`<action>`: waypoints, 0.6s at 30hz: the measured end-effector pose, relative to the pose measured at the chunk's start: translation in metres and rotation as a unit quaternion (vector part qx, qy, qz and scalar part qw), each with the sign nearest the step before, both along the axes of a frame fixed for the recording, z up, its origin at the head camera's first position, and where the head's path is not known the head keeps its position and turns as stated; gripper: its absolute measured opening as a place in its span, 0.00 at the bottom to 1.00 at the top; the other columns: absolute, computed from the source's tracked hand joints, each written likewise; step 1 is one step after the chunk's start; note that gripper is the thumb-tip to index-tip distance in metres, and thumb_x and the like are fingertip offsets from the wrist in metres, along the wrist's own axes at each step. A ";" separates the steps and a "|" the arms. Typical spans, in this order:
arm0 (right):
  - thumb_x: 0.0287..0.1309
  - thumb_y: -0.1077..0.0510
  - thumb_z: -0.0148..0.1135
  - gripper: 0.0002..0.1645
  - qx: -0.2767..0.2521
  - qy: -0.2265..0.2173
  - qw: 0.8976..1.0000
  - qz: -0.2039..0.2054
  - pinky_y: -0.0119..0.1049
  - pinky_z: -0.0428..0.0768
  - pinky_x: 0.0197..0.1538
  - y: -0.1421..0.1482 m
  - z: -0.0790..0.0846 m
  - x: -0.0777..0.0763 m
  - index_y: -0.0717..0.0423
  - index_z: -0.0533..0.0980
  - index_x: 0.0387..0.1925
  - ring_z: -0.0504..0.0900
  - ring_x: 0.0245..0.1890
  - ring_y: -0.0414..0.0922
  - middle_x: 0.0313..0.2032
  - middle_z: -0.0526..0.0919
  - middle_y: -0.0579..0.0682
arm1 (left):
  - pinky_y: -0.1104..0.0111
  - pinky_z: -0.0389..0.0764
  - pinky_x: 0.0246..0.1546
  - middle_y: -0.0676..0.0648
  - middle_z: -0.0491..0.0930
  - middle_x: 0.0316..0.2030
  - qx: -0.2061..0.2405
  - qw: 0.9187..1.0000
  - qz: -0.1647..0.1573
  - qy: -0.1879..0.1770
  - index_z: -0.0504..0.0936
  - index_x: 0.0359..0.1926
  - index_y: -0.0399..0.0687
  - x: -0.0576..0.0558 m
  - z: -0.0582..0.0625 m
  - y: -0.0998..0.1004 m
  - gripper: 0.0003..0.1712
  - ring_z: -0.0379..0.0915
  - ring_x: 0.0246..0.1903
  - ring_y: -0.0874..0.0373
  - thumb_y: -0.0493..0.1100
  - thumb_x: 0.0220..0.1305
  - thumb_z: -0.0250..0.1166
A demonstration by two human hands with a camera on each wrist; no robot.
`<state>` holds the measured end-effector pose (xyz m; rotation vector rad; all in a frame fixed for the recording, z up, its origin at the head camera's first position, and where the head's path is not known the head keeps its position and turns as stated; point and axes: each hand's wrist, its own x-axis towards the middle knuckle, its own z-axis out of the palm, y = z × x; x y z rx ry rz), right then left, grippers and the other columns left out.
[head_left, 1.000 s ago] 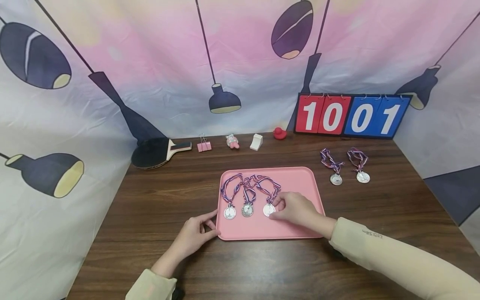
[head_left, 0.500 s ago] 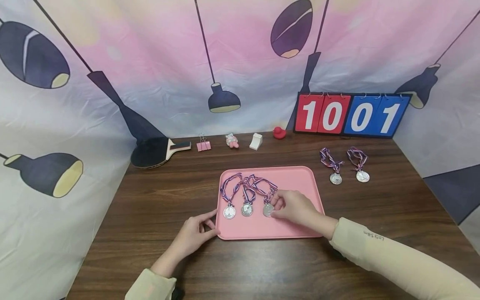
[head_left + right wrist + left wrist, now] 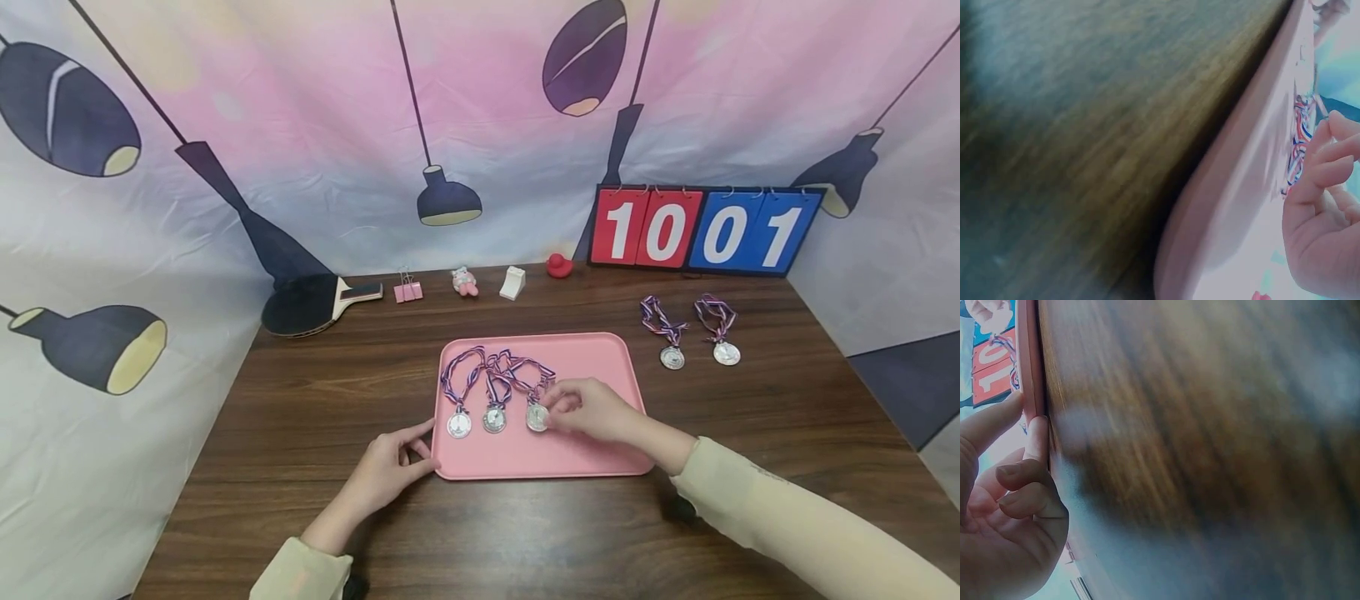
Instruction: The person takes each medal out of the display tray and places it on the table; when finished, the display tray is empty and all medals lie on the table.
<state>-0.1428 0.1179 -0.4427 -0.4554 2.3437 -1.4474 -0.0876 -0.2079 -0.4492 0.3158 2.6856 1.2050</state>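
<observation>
A pink tray (image 3: 600,358) bears three silver medals with red, white and blue ribbons: a left medal (image 3: 459,424), a middle medal (image 3: 494,418) and a right medal (image 3: 536,417). My right hand (image 3: 592,408) reaches over the tray and pinches the right medal at its right edge. In the right wrist view, the thumb and index fingertip of that right hand (image 3: 1329,194) meet beside the ribbons (image 3: 1300,134). At the tray's left side, my left hand (image 3: 386,471) touches the outer rim with thumb and index finger spread apart. The left wrist view shows these fingertips against the rim (image 3: 1030,362).
Two more medals, one (image 3: 672,357) and another (image 3: 726,352), lie right of the tray. Along the back stand a table tennis bat (image 3: 303,306), pink binder clip (image 3: 408,292), small figurine (image 3: 465,283), white block (image 3: 513,283), red duck (image 3: 558,266) and scoreboard (image 3: 705,231).
The right medal has shifted slightly left on the tray and turned a little in my right hand's fingers. My right forearm has swung slightly to the right. The left hand stays put.
</observation>
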 end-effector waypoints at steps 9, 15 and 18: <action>0.49 0.57 0.65 0.12 -0.052 -0.028 0.998 -0.006 0.45 0.75 0.25 0.014 0.020 0.001 0.53 0.78 0.38 0.77 0.28 0.59 0.29 0.81 0.56 | 0.72 0.62 0.12 0.57 0.76 0.23 -0.003 1.000 0.001 -0.007 0.73 0.55 0.46 0.000 0.001 0.001 0.30 0.59 0.12 0.63 0.42 0.49 0.69; 0.50 0.55 0.65 0.13 -0.057 -0.013 0.998 -0.027 0.45 0.75 0.26 0.028 0.036 0.003 0.52 0.77 0.40 0.76 0.32 0.59 0.31 0.81 0.53 | 0.72 0.62 0.12 0.57 0.76 0.23 -0.006 1.000 0.000 0.000 0.73 0.55 0.45 0.001 0.002 0.002 0.30 0.59 0.12 0.63 0.42 0.49 0.69; 0.48 0.51 0.66 0.15 -0.046 -0.003 0.998 -0.051 0.45 0.75 0.25 0.039 0.044 0.007 0.50 0.78 0.40 0.76 0.31 0.60 0.30 0.80 0.51 | 0.72 0.62 0.12 0.58 0.76 0.23 -0.007 1.000 -0.001 0.002 0.73 0.55 0.45 0.000 0.001 0.001 0.30 0.59 0.12 0.63 0.42 0.49 0.69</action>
